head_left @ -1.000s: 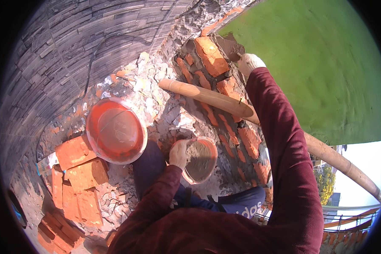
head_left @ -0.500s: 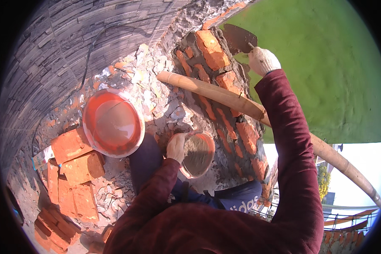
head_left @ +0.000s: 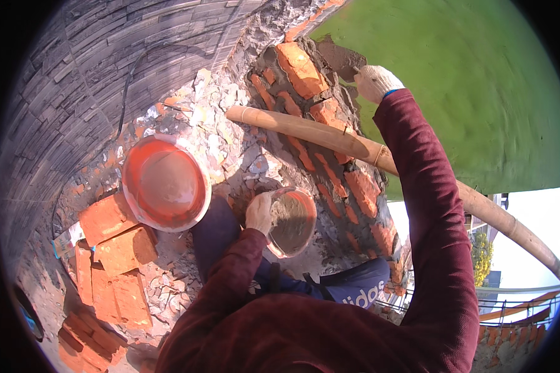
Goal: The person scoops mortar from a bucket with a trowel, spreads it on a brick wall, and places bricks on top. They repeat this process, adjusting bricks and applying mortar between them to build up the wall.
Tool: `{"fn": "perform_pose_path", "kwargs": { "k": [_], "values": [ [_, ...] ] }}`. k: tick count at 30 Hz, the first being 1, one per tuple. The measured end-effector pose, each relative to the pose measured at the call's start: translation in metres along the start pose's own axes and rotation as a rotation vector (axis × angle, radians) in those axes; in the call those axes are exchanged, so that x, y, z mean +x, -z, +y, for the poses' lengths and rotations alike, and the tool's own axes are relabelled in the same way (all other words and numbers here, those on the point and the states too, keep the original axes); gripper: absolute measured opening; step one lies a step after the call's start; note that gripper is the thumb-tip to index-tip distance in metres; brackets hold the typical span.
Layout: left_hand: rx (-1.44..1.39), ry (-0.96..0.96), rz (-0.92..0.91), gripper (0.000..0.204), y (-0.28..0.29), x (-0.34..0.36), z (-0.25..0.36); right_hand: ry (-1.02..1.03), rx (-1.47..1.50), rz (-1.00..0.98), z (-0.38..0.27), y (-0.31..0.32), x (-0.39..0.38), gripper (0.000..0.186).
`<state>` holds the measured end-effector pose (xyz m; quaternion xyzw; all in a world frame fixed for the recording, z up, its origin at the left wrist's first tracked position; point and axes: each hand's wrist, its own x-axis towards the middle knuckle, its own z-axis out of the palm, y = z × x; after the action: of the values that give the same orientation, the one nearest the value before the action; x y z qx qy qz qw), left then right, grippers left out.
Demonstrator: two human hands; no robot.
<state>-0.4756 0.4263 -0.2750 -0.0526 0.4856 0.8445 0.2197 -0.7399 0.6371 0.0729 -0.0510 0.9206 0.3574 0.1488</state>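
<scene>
My right hand (head_left: pixel 378 84), in a pale knitted glove, is closed round the handle of a trowel (head_left: pixel 340 59). The trowel's mortar-smeared blade lies along the far right edge of a brick course, against the green surface, beside a whole orange brick (head_left: pixel 302 69). My fingers cover the handle. Closer to me, my gloved left hand (head_left: pixel 259 213) grips the left rim of a small bucket (head_left: pixel 313 219). Wet grey mortar (head_left: pixel 286 214) sits inside it. The bucket is between my bent knees, next to the brickwork (head_left: pixel 362 191).
A bamboo pole (head_left: pixel 305 129) crosses over the brickwork and passes under my right forearm. To the left stand a wide red basin (head_left: pixel 134 177) and stacked loose bricks (head_left: pixel 126 250). Rubble (head_left: pixel 214 137) covers the ground beside the grey stone-clad wall (head_left: pixel 87 74). Green sheeting or water (head_left: pixel 473 93) fills the upper right.
The view has shifted slightly, moving the brickwork a little left in the picture. The trowel blade sits at a different tilt beside the bricks. My left hand keeps its hold on the bucket.
</scene>
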Motion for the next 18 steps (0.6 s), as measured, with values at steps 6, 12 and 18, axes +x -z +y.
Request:
{"fn": "perform_pose_path", "kwargs": {
  "k": [6, 12, 18],
  "values": [
    [0.241, 0.01, 0.012, 0.051, -0.001, -0.007, 0.014, -0.008, 0.1, -0.12, 0.003, -0.032, 0.002, 0.034],
    [0.153, -0.008, 0.079, 0.052, 0.004, -0.004, 0.009, -0.154, 0.025, 0.077, 0.014, 0.005, -0.069, 0.028],
    [0.126, -0.02, 0.058, 0.049, -0.002, -0.009, 0.012, -0.127, -0.03, -0.018, 0.023, -0.027, -0.062, 0.029]
  ]
}}
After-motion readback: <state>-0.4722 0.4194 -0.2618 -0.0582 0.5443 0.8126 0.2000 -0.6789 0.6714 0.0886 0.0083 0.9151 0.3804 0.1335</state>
